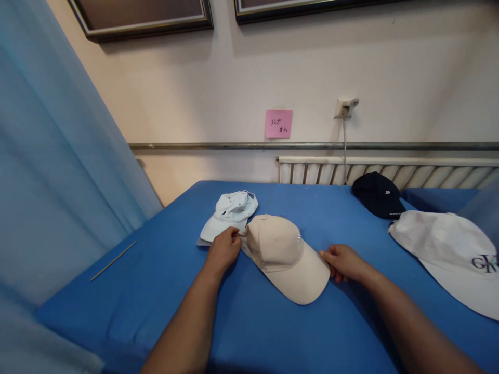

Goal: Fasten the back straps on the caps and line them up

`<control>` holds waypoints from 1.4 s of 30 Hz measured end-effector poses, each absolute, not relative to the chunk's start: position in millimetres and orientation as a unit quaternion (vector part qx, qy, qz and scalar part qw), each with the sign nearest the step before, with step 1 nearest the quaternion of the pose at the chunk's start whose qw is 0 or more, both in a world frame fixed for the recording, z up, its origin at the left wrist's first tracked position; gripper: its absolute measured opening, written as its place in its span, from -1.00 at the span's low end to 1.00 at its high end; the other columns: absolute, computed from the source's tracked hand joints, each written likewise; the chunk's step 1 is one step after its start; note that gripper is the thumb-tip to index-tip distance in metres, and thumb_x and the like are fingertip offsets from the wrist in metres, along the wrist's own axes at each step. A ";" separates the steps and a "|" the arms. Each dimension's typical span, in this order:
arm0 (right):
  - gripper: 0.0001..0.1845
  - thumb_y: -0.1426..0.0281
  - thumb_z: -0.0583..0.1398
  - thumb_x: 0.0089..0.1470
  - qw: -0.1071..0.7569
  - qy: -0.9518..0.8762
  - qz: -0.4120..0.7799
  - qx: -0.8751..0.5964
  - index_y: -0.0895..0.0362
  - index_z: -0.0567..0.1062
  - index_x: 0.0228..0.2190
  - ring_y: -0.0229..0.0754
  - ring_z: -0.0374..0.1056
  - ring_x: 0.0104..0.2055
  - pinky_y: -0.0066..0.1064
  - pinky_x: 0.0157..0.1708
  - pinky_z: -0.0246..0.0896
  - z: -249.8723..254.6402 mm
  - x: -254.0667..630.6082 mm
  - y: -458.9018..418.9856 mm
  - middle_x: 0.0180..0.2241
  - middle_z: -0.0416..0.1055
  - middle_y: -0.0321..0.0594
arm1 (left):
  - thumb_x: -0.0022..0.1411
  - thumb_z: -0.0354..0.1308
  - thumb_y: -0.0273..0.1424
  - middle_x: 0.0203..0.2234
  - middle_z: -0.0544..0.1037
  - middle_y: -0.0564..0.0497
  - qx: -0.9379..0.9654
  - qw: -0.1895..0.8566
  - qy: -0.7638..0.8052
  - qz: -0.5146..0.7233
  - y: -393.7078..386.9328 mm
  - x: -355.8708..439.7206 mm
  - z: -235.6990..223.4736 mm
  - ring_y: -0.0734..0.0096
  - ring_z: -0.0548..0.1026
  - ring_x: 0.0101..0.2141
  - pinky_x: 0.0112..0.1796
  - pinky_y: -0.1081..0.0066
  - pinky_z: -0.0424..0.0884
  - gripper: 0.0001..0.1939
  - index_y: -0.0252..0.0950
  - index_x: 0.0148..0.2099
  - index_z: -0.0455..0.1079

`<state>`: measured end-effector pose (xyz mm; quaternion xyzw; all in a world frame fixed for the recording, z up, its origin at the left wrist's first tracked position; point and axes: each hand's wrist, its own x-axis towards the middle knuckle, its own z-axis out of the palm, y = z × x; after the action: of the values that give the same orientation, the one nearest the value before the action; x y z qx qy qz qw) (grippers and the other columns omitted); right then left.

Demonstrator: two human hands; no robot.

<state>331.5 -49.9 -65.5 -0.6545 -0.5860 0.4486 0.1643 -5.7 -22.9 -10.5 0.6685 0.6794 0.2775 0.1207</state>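
A beige baseball cap (279, 244) is in the middle of the view, over the blue-covered table, its brim pointing to the lower right. My left hand (225, 250) pinches the back edge of this cap at its left side. On the other side, my right hand (340, 263) grips the brim's edge between thumb and fingers. Just behind my left hand lies a pale blue cap (236, 206), its brim toward the left; a darker edge shows beneath that brim. Whether the beige cap touches the table all along cannot be seen.
A white cap with dark letters (452, 241) lies at the right, with a black cap (376, 193) behind it. A thin stick (113, 261) rests at the left of the blue cover (163, 291). Blue curtain (58, 156) hangs left; a radiator (312, 171) stands behind.
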 end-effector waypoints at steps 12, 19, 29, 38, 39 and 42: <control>-0.67 0.17 0.06 0.20 0.172 -0.574 0.447 -0.664 0.12 0.33 -0.48 -0.29 0.29 -0.71 -0.54 -0.73 0.07 -66.3 330.4 -50.4 -0.73 0.37 -0.28 | 0.01 0.00 -0.56 -0.18 0.58 -0.11 0.678 0.246 0.603 0.341 -11.7 0.4 -32.4 0.21 0.50 -0.16 -0.14 0.32 0.36 -0.62 -0.31 -0.12 0.47; -0.77 0.25 0.10 0.16 0.258 -0.500 0.494 -0.663 0.14 0.31 -0.44 -0.33 0.31 -0.65 -0.55 -0.70 0.07 -61.7 332.1 -58.8 -0.62 0.41 -0.27 | 0.03 0.00 -0.53 -0.39 0.58 -0.06 0.700 0.247 0.600 0.300 -13.4 -2.8 -30.5 0.28 0.49 -0.36 -0.35 0.41 0.32 -0.75 -0.33 -0.26 0.47; -0.80 0.29 0.19 0.07 0.338 -0.437 0.559 -0.618 0.14 0.31 -0.33 -0.38 0.19 -0.66 -0.58 -0.69 0.02 -56.3 321.8 -70.9 -0.67 0.26 -0.42 | -0.04 0.20 -0.50 -0.17 0.54 -0.16 0.741 0.211 0.581 0.264 -26.4 4.8 -22.3 0.13 0.47 -0.20 -0.24 0.34 0.31 -0.60 -0.31 -0.07 0.43; -0.65 0.27 0.31 -0.03 0.358 -0.373 0.668 -0.535 0.19 0.37 -0.25 -0.45 0.00 -0.72 -0.63 -0.77 -0.19 -67.0 328.7 -69.5 -0.71 0.17 -0.47 | -0.03 0.16 -0.59 -0.23 0.48 -0.16 0.753 0.127 0.612 0.207 -21.8 10.7 -37.7 0.22 0.45 -0.24 -0.25 0.36 0.30 -0.78 -0.33 -0.26 0.44; -0.66 0.32 0.32 -0.04 0.378 -0.352 0.679 -0.522 0.19 0.37 -0.24 -0.46 -0.01 -0.72 -0.64 -0.77 -0.20 -68.8 329.0 -67.9 -0.70 0.16 -0.48 | -0.03 0.16 -0.59 -0.26 0.48 -0.14 0.750 0.125 0.613 0.215 -20.5 10.3 -38.3 0.23 0.44 -0.25 -0.26 0.36 0.30 -0.81 -0.33 -0.29 0.44; -0.72 0.45 0.31 -0.05 0.439 -0.290 0.686 -0.503 0.19 0.38 -0.27 -0.48 -0.01 -0.72 -0.67 -0.78 -0.17 -73.0 331.0 -62.4 -0.66 0.17 -0.46 | -0.03 0.16 -0.56 -0.36 0.50 -0.07 0.722 0.147 0.615 0.280 -16.1 8.2 -38.7 0.27 0.45 -0.29 -0.26 0.37 0.30 -0.88 -0.32 -0.37 0.46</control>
<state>331.0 -62.4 -73.0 -0.5033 -0.2897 0.6857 0.4388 8.2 -16.1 -38.7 0.7223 0.6151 0.2798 0.1471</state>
